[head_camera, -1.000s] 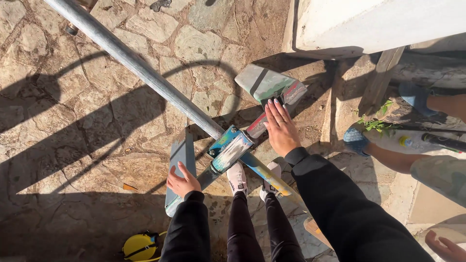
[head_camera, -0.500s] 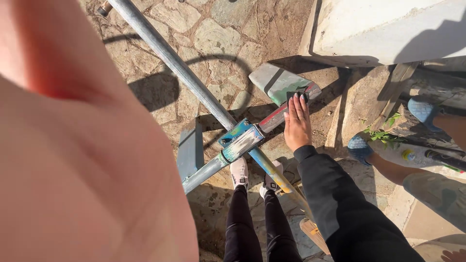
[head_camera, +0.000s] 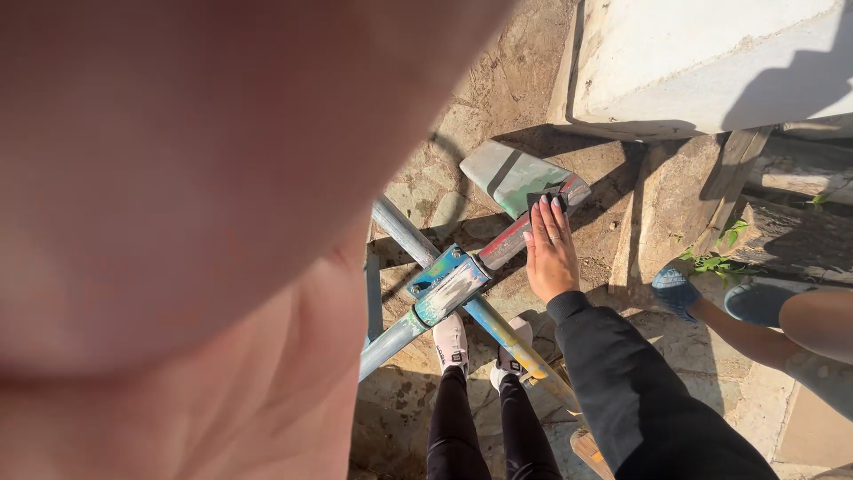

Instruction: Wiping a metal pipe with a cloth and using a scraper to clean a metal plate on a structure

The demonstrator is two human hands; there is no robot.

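- The left hand (head_camera: 204, 231) is a huge pink blur right against the lens, covering everything left of the clamp; whether it is spread or curled, or has hold of anything, cannot be told.
- A pale concrete block (head_camera: 711, 62) stands up and to the right of the clamp, its lower edge casting shade on the stone paving (head_camera: 498, 98).
- Bare paving shows between the clamp and the block; to the right of the clamp a wooden plank (head_camera: 662, 222) runs beside it.
- Two metal tubes cross at the clamp: a grey tube (head_camera: 400, 236) running up-left and a red and yellow tube (head_camera: 506, 338) running down-right.
- Another person's leg and blue shoe (head_camera: 673, 291) are well to the right of the clamp.
- The right hand (head_camera: 551, 253), in a black sleeve, lies flat with fingers straight and together, just right of the clamp, its fingertips on a small black piece; it grips nothing.
- The clamp (head_camera: 449, 286), blue and worn white, sits just left of that hand, apart from it.
- The person's white shoes (head_camera: 451, 340) stand directly below the clamp.
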